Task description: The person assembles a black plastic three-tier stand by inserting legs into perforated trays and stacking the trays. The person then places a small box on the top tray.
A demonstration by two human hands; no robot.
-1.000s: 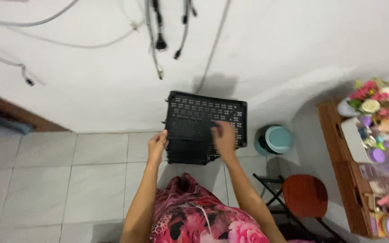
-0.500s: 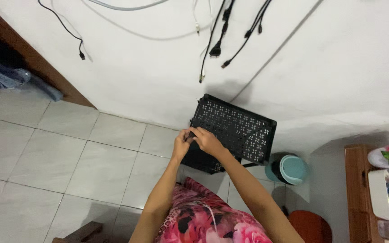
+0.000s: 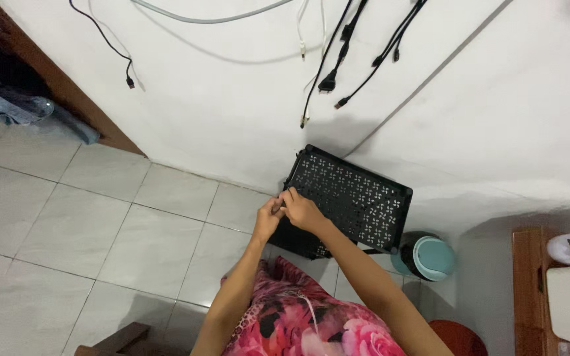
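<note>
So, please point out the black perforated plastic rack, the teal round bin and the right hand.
black perforated plastic rack point(image 3: 357, 191): head view, top panel.
teal round bin point(image 3: 432, 257): head view, lid.
right hand point(image 3: 301, 211): head view, back of hand.

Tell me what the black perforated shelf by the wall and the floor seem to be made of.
The black shelf looks like moulded plastic, matte, judging by its even cut-out pattern and rounded corner sockets. The floor looks like glazed ceramic tile: pale squares with grout lines and a faint sheen.

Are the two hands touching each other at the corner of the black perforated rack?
Touching. The head view shows the left hand and right hand pressed together fingertip to fingertip, no gap showing, at the near-left corner of the black perforated rack.
</note>
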